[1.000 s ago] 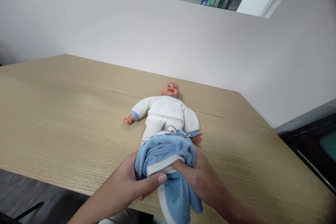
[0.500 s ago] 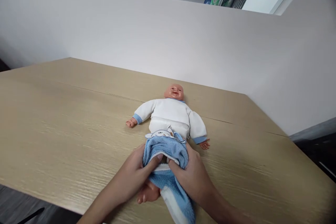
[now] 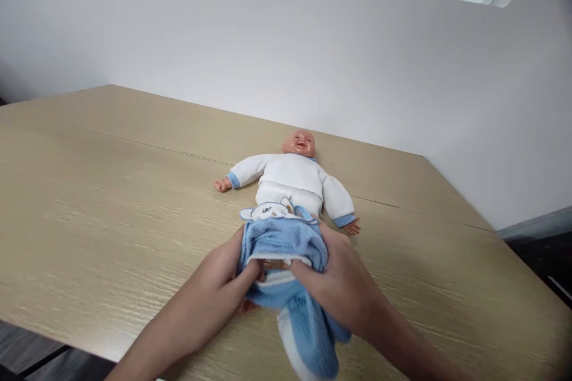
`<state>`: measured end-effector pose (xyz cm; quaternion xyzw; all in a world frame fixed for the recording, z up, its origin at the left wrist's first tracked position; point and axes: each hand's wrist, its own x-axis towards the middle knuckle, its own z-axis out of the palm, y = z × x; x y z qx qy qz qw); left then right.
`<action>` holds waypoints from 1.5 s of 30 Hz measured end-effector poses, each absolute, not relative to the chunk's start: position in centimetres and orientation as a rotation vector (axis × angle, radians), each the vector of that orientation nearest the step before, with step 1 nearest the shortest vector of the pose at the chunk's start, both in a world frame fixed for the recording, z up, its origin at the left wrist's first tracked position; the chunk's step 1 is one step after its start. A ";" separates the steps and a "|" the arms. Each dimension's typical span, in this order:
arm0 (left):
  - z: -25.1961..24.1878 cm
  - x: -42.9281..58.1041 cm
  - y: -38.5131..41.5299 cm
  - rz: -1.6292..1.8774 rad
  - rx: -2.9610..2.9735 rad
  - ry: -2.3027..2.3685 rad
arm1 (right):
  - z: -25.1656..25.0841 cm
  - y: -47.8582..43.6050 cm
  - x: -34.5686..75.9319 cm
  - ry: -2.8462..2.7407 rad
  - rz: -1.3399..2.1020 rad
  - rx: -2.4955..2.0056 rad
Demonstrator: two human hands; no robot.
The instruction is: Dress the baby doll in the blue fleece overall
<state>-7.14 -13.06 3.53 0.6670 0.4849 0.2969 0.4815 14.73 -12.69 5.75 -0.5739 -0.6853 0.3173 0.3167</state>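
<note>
A baby doll (image 3: 292, 169) in a white top with blue cuffs lies on its back, head away from me. Over its lower body is a blue terry garment (image 3: 286, 238), apparently doll trousers, with a white animal face at its upper part. My left hand (image 3: 230, 268) grips the garment's left side, its thumb tucked inside the white-edged opening. On the right side my right hand (image 3: 337, 277) holds it likewise, thumb in the opening. One blue-and-white leg of the garment hangs towards me. The doll's legs are mostly hidden by cloth and hands.
The wooden table (image 3: 111, 208) extends on both sides of the doll, with seams across its top. Behind it rises a white partition wall (image 3: 223, 41). A dark object (image 3: 540, 256) stands beyond the table's right edge.
My hands have spread slightly apart, stretching the garment's opening wider. The doll's foot near my left hand is now mostly covered. The view has tilted down a little.
</note>
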 end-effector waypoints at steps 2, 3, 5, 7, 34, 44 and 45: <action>2.9 -8.0 -14.6 0.692 1.602 1.216 | 6.5 -14.1 14.2 -1.857 0.920 -1.473; 2.5 -8.5 -15.3 0.680 1.601 1.232 | 6.6 -14.6 14.0 -1.867 0.954 -1.475; 1.6 -9.3 -16.3 0.659 1.605 1.250 | 6.3 -15.3 13.5 -1.873 0.960 -1.536; 0.7 -9.8 -16.7 0.634 1.609 1.272 | 5.5 -15.5 13.2 -1.890 0.923 -1.623; -2.7 -8.7 -16.5 0.854 1.649 1.243 | 1.7 -15.3 13.2 -1.833 1.013 -1.482; -0.3 -9.3 -11.6 0.980 1.700 1.117 | 1.2 -11.4 15.8 -1.898 1.090 -1.192; 0.0 -9.5 -11.1 0.959 1.710 1.088 | 1.2 -11.0 16.4 -1.911 1.126 -1.166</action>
